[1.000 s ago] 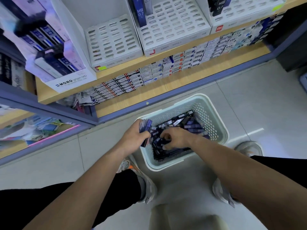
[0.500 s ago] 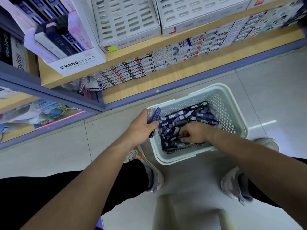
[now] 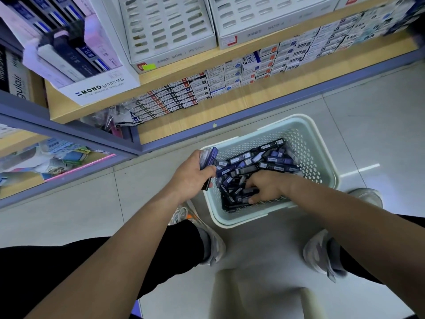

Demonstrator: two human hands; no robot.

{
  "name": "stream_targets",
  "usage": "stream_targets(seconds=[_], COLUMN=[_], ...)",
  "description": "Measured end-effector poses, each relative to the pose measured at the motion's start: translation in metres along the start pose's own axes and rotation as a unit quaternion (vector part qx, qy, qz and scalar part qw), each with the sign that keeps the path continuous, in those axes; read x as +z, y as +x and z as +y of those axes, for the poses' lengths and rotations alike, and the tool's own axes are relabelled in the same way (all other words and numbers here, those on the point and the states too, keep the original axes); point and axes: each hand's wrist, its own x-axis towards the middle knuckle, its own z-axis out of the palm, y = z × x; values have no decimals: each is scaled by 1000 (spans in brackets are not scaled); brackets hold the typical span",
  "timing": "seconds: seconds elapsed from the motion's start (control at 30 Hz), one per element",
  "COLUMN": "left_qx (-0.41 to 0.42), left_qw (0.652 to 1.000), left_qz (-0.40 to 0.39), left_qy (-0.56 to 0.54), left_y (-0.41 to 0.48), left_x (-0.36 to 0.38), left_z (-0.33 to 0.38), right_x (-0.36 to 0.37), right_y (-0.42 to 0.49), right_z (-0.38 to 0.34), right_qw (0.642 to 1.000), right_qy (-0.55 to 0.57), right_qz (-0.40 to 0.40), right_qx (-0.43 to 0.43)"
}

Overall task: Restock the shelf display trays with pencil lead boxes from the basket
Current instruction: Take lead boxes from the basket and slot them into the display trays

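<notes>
Below, left hand [image 3: 192,177] clutching stack of lead boxes [image 3: 208,157] at nine o'clock of basket [image 3: 322,146], right hand [image 3: 268,187] pinching loose box [image 3: 250,191] inside.

right hand [image 3: 264,187] shifted, nearer basket's [image 3: 241,218] front wall

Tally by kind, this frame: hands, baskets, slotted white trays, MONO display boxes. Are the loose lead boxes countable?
Hands: 2, left hand and right hand
Basket: 1
Slotted trays: 2
MONO box: 1
Total: 6
Lead boxes: heaped in the basket, a few in the left hand; not countable.
</notes>
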Motion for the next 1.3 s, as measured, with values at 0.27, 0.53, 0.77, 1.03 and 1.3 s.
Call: stream_targets(seconds=[0.27,0.53,0.77,1.03,1.3], left_qx=[1,8,5,7,15], left_qw=[1000,1000,1000,1000,999], left_qz=[1,2,5,0,7], left_qy=[-13,-14,-21,-19,50], left_y=[1,3,5,5,0], left_x=[0,1,1,1,5], left_z=[0,-1,-2,-2,6], right_x=[0,2,1,-2,-18], right_y=[-6,-8,-10,-15,-40], right_z=[-1,-1,-1,-1,-14], right_qw=[998,1000,1000,994,984], right_qy=[38,22,18,105,165], right_qz=[-37,-10,-2,-2,71], right_qx=[20,8,9,22,19])
